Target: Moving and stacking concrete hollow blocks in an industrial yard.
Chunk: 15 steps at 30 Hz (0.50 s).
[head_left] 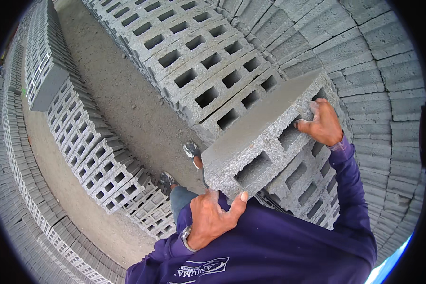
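Between my two hands a grey hollow concrete block [262, 125] is held tilted, its smooth long face up and its row of holes toward me. My left hand [213, 217] grips the block's near left end, thumb on the holed face and fingers out of sight beneath. At the far right end, my right hand [323, 124] has its fingers hooked at the holes, with the thumb at the middle hole. Right beneath and beside the block lie stacked hollow blocks [312, 189] with their holes showing. Whether the held block touches them I cannot tell.
A long row of hollow blocks [184, 59] runs away ahead, beside a dirt aisle [113, 94] where my feet stand. Another stacked row [87, 146] lines the aisle's left side, with more rows farther left. A high wall of blocks [364, 90] rises at the right.
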{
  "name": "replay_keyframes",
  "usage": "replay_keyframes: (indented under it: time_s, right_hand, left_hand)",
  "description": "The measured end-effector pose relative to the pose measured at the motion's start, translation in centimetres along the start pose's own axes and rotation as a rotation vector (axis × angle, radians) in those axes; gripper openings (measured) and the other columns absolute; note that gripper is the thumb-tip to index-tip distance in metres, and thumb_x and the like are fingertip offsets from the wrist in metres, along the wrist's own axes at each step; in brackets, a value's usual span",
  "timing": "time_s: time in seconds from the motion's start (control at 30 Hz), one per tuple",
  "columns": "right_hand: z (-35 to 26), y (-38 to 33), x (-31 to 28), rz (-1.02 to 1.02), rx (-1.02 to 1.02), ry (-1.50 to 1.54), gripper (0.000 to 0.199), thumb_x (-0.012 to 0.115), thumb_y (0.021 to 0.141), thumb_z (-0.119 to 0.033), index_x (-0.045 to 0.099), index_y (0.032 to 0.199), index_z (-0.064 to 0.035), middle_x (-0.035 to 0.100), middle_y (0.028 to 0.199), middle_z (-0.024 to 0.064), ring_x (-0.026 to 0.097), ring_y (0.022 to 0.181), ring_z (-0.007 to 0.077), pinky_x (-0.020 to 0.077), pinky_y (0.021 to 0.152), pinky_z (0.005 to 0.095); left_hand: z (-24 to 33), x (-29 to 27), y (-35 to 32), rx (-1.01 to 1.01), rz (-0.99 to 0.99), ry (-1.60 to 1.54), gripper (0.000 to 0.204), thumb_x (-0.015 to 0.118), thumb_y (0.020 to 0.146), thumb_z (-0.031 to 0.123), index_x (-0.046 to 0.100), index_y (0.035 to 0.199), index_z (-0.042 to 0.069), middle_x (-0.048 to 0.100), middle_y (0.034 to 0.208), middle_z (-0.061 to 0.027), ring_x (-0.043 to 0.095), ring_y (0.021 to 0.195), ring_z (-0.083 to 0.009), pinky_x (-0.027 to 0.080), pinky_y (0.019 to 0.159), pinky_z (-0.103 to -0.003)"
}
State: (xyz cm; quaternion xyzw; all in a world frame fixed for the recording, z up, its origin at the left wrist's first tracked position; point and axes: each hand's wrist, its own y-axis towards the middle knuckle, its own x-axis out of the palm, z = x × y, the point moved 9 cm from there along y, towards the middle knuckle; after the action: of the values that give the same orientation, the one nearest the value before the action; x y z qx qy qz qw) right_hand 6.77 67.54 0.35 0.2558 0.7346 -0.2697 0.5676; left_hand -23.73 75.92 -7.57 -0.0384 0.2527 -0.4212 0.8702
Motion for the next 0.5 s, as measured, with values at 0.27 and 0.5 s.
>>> replay_keyframes:
  time_s: [0.27,0.5]
  right_hand:
    - [8.9,2.7,2.4,-0.259,0.211,-0.030,0.076,0.081,0.064,-0.030,0.054,0.117,0.0173,0.050,0.127,0.0351,0.046,0.125,0.0430,0.0361,0.107,0.0419]
    - [11.1,3.1,4.0,-0.212,0.058,-0.087,0.069,0.078,0.067,-0.028,0.055,0.114,0.0163,0.052,0.125,0.0340,0.047,0.122,0.0453,0.0366,0.106,0.0431]
  left_hand:
    - [2.2,7.3,3.2,0.025,-0.212,0.022,0.068,0.072,0.078,0.051,0.052,0.063,-0.012,0.050,0.048,-0.0222,0.055,0.042,-0.0387,0.044,0.043,-0.046]
    - [2.6,7.9,3.6,0.062,-0.221,0.048,0.067,0.069,0.080,0.047,0.054,0.067,-0.017,0.051,0.049,-0.0228,0.056,0.043,-0.0378,0.044,0.043,-0.045]
